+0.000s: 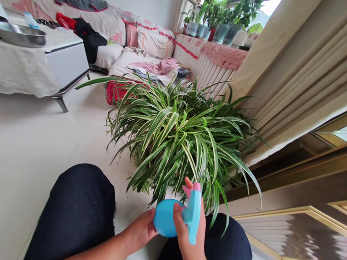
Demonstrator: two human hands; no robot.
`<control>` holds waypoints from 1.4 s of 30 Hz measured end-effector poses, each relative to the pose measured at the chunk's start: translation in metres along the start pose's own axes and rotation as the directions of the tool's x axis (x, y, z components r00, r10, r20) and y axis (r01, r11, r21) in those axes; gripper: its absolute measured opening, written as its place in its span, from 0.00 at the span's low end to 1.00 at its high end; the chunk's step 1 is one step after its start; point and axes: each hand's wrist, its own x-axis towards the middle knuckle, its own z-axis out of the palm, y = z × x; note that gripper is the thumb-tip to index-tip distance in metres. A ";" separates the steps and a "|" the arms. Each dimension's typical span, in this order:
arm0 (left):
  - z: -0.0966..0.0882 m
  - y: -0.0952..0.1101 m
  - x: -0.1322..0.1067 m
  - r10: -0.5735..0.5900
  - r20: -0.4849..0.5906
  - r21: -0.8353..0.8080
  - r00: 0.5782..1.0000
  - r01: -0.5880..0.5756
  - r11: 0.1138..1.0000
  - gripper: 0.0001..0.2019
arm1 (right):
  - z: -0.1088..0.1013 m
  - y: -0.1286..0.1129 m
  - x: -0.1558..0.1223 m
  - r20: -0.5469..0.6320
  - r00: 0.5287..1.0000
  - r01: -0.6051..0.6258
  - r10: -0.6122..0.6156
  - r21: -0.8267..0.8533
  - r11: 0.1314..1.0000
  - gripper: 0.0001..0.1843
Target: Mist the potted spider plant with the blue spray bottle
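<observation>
A blue spray bottle (pixel 165 217) with a light-blue trigger head and pink nozzle is held low in the middle, above my knees. My left hand (pixel 140 230) cups the round bottle body from the left and below. My right hand (pixel 190 233) wraps around the trigger head, fingers closed on it, thumb over the bottle. The nozzle points up toward a large spider plant (pixel 179 135) with striped green leaves, standing on the floor just beyond my hands.
My dark-trousered knees (pixel 78 211) frame the bottom. Beige curtains (pixel 310 71) and a gold-framed glass door stand at right. Potted plants (pixel 222 18) line the windowsill. A sofa with clothes runs along the back, and a low table (pixel 26 65) bears a metal basin at left.
</observation>
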 end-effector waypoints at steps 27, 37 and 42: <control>-0.001 -0.002 -0.001 0.015 0.136 0.064 0.991 -0.024 0.998 0.29 | -0.010 0.002 0.003 0.050 0.996 0.072 -0.071 -0.019 0.997 0.32; 0.007 0.001 -0.006 -0.003 0.155 0.111 0.988 -0.015 0.994 0.25 | -0.018 0.004 0.008 0.057 0.952 0.304 -0.299 -0.118 0.945 0.20; 0.010 0.008 -0.006 0.009 0.139 0.155 0.990 -0.031 0.987 0.28 | -0.010 -0.007 -0.002 -0.082 0.982 0.159 -0.168 -0.109 0.981 0.14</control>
